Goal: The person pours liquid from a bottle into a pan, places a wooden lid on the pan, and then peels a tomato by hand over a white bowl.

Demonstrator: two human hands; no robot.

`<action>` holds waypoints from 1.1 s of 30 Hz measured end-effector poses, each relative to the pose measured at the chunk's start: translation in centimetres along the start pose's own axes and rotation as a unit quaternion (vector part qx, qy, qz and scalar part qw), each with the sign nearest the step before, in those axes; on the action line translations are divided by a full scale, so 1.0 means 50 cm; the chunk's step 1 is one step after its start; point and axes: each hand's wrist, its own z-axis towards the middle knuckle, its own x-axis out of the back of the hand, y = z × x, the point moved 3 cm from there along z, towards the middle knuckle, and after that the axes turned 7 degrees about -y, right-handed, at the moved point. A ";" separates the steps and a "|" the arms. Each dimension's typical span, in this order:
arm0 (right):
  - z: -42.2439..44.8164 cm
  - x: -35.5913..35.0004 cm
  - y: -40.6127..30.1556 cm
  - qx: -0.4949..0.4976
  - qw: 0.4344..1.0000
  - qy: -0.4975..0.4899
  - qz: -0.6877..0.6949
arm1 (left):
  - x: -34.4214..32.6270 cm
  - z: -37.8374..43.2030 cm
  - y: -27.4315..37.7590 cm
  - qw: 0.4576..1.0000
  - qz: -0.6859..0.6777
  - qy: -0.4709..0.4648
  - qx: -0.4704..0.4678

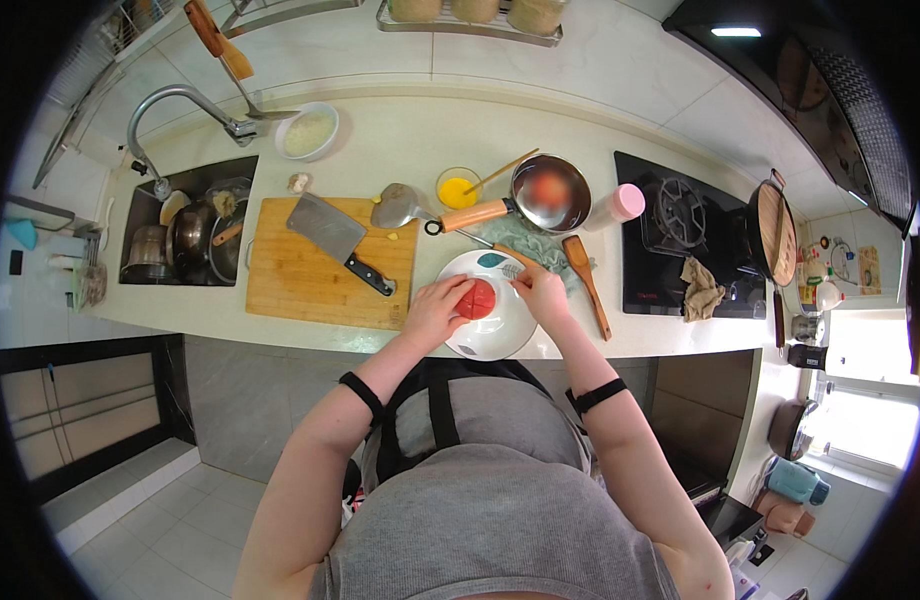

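My left hand [435,309] grips a red tomato [476,299] over a white plate [497,341] with leaf patterns. Thin crossing lines show on the tomato's upper face. At the plate's right side, my right hand [542,295] has its thumb and fingertips drawn together; whether a small scrap is pinched there is too fine to see. Behind the plate stands a saucepan [572,214] with a wooden handle and a blurred red round thing inside. The wooden handle of a metal turner [396,206] passes behind the plate's far rim.
Left of the plate, a cleaver [329,229] lies on a bamboo cutting board [280,292]. Beaten egg [458,193] fills a glass bowl with chopsticks. A wooden spatula [589,285], green cloth [535,246] and pink-lidded jar [627,202] lie toward the gas hob [640,292]. Pots crowd the sink [134,274].
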 end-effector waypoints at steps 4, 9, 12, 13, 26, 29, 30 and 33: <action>-0.007 0.009 -0.012 -0.013 1.000 -0.006 -0.002 | -0.005 0.007 0.008 1.000 0.000 -0.012 0.020; -0.012 -0.006 -0.002 0.048 0.998 0.023 -0.038 | -0.014 0.019 0.015 0.999 0.019 -0.038 0.033; -0.015 0.006 -0.015 0.021 0.998 -0.021 -0.056 | -0.016 0.023 0.008 0.998 0.034 -0.043 0.030; -0.016 0.005 -0.020 0.030 0.997 -0.007 -0.070 | -0.015 0.025 0.008 0.998 0.040 -0.044 0.027; -0.024 0.001 -0.047 0.126 0.981 0.039 -0.144 | -0.039 0.037 0.002 0.997 -0.005 -0.040 0.070; -0.020 -0.002 -0.050 0.164 0.979 0.028 -0.119 | -0.037 0.039 0.002 0.997 -0.010 -0.040 0.061; -0.019 -0.001 -0.059 0.183 0.977 0.027 -0.110 | -0.039 0.038 0.001 0.998 -0.010 -0.037 0.056; -0.015 0.001 -0.082 0.184 0.970 0.004 -0.156 | -0.041 0.036 -0.003 0.998 -0.010 -0.030 0.048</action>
